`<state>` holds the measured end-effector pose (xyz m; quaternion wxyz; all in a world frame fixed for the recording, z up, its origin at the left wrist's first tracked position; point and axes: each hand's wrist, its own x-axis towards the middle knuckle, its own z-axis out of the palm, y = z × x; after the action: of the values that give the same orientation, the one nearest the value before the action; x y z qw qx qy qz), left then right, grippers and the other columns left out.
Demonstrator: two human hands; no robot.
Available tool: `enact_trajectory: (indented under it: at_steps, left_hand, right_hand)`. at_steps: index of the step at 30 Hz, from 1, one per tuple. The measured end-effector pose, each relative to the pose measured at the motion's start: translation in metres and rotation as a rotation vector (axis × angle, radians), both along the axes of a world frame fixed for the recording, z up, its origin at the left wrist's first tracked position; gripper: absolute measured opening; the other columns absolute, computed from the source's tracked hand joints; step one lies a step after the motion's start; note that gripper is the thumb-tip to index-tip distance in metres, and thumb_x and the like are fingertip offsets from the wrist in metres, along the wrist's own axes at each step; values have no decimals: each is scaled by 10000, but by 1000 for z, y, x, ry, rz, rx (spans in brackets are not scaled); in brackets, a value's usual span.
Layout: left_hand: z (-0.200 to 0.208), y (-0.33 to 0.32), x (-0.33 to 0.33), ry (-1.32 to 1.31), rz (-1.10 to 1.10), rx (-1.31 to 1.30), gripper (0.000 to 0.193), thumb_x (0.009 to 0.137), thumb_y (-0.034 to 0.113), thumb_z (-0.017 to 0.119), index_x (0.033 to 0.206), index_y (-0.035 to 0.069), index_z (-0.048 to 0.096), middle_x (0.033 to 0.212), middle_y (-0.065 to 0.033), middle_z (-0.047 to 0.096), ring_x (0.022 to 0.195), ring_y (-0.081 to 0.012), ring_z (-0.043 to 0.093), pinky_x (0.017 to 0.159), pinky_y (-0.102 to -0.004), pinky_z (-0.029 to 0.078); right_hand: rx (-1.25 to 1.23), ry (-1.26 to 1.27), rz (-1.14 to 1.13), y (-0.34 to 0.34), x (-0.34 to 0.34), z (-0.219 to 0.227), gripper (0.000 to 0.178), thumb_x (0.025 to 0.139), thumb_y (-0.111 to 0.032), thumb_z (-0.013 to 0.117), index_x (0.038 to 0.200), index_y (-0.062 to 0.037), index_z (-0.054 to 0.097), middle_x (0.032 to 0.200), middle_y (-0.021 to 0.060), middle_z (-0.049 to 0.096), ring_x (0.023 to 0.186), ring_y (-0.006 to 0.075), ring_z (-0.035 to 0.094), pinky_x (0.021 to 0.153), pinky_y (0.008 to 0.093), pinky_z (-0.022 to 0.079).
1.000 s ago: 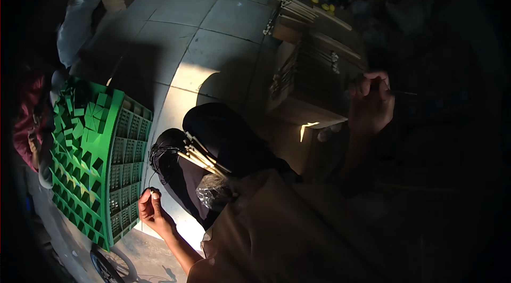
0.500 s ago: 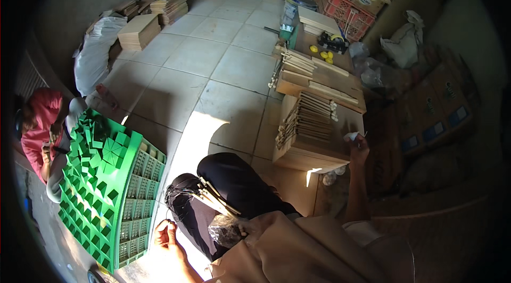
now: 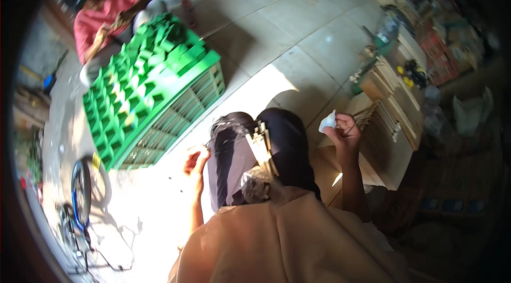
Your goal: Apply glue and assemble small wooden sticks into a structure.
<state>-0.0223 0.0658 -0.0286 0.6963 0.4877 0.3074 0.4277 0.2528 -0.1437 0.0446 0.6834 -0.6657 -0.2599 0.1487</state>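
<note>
In my right hand (image 3: 348,133), raised beside the wooden box, is a small white squeeze bottle (image 3: 328,122) with a narrow tip pointing up. My left hand (image 3: 196,161) hovers left of my knee in bright sunlight, its fingers pinched together. Whatever they pinch is too small and glaring to name. Across my lap lies a bundle of pale wooden sticks (image 3: 260,147), with thin black cords (image 3: 230,124) draped over the left thigh. A crumpled clear plastic bag (image 3: 255,185) rests at the near end of the sticks.
Left stands a green crate (image 3: 175,118) topped with green angular pieces; a person in a pink shirt (image 3: 109,14) sits behind it. A blue-rimmed bicycle wheel (image 3: 81,192) is lower left. To the right, a wooden box (image 3: 391,150) carries rows of sticks (image 3: 386,118).
My view has swung left and down, bringing the bicycle in. My right hand has come inward from the far side of the box, lifting the white bottle. My left hand stays pinched.
</note>
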Motion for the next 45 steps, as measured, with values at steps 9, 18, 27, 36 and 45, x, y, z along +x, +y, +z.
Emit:
enact_trajectory:
  at_steps: [9,18,27,36,45]
  left_hand:
    - [22,-1,-12,23,-11,49,165,749,-36,625,911,-6,624,925,-64,576,831,-122,562,764,-228,460]
    - [22,3,-17,251,40,234,186,711,66,687,892,36,652,855,-72,619,830,-157,546,767,-265,411]
    - [25,2,-16,324,54,289,184,694,99,705,865,47,661,827,-72,630,803,-171,547,738,-274,414]
    - [28,5,-20,369,95,379,177,683,94,708,845,39,663,803,-75,640,779,-177,553,731,-284,417]
    - [28,8,-23,384,126,419,170,678,79,707,838,39,665,799,-68,646,764,-184,557,727,-291,421]
  right_hand:
    - [-256,-235,601,112,-96,-16,288,679,19,692,958,8,623,826,28,601,658,59,537,576,169,436]
    - [-196,-226,732,134,-115,-8,281,695,27,669,969,7,615,892,75,582,792,111,560,668,204,453]
    - [-161,-487,667,140,-115,-8,265,657,27,677,914,-11,629,795,98,604,702,185,592,592,243,451]
    - [-175,-586,694,147,-118,5,278,649,44,667,915,-24,623,809,104,606,690,213,612,579,277,488]
    - [-211,-739,761,154,-121,15,292,649,79,641,926,-11,621,802,112,579,680,220,599,581,281,487]
